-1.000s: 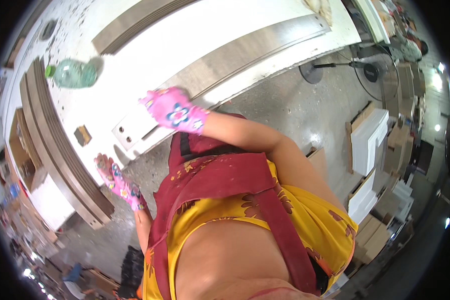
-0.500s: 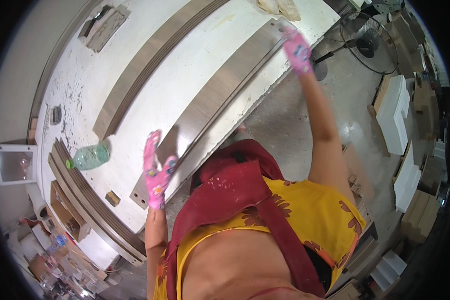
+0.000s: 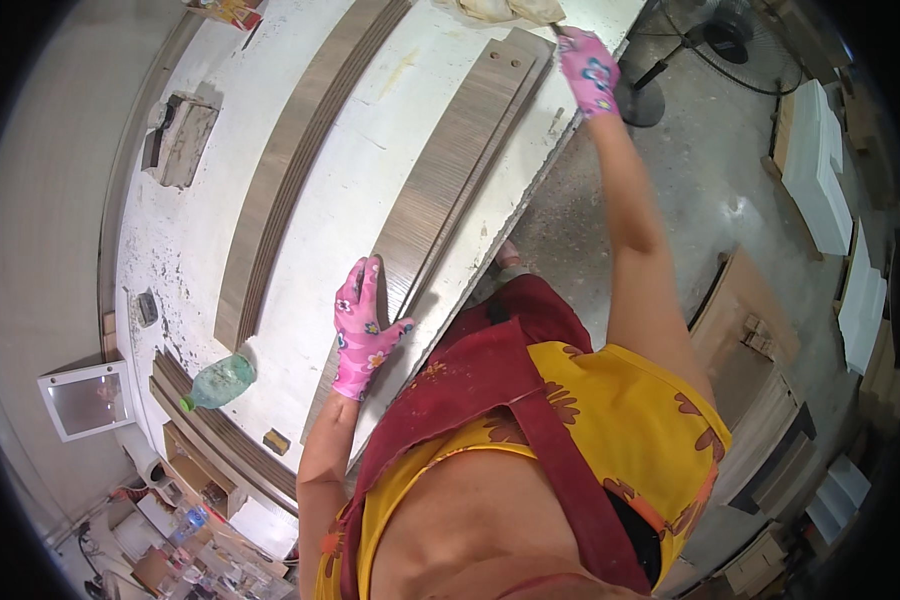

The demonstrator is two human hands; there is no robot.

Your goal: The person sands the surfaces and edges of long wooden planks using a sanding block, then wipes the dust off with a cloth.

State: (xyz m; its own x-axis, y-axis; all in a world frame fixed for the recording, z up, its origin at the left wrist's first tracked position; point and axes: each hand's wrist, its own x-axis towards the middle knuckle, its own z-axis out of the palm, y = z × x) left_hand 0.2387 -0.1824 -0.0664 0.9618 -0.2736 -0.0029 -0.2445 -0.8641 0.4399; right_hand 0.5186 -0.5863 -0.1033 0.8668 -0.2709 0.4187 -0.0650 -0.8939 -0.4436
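My left hand point(image 3: 365, 330), in a pink flowered glove, lies on the near part of a short stack of wood-grain strips point(image 3: 440, 180), thumb apart and fingers stretched. The strips run away from me along the table's right edge, with two small holes at their far end. Just past that end is my right hand point(image 3: 588, 75), gloved alike, its fingers closed and pointing left. A small dark bit shows at its fingertips, beside a crumpled cream cloth point(image 3: 505, 8); what the fingers hold, I cannot make out.
Another stack of strips point(image 3: 305, 150) lies farther left on the white table point(image 3: 370, 130). A green bottle point(image 3: 222, 382), a small block point(image 3: 277, 441) and more strips point(image 3: 220, 430) lie near the left end. A standing fan point(image 3: 725, 40) and white panels point(image 3: 815, 165) are on the right.
My left hand has slid from beside the strips onto them. The right hand has left their far end, moving beyond it toward the cloth, and its fingers have closed. My view has shifted.
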